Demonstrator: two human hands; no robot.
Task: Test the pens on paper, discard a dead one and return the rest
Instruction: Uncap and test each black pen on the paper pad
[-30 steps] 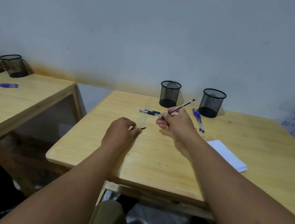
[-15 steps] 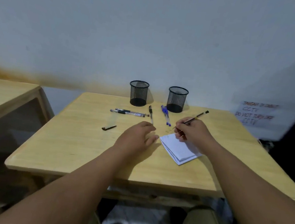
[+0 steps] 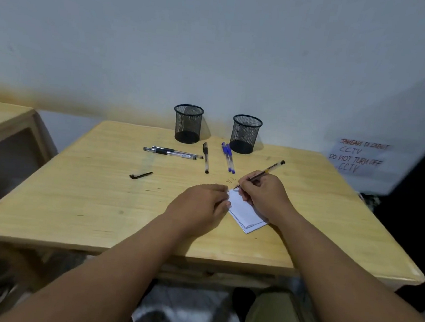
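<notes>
Tabletop (image 3: 76, 201) holds two mesh cups (image 3: 188, 123), contents indiscernible.

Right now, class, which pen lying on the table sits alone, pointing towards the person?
The single black pen between the two mesh cups. It runs front to back by itself, while the other black pens and the blue pens lie in pairs.

Plain office or classroom-type room. Bare wooden desk (image 3: 76, 201) under hands, 2nd matching desk (image 3: 4, 116) far left of left hand (image 3: 197, 205). 2 mesh pen cups (image 3: 188, 123) beyond hands. Handwritten "CCTV / do not turn off" notice (image 3: 356, 157) on wall, beyond right hand (image 3: 262, 195).
</notes>
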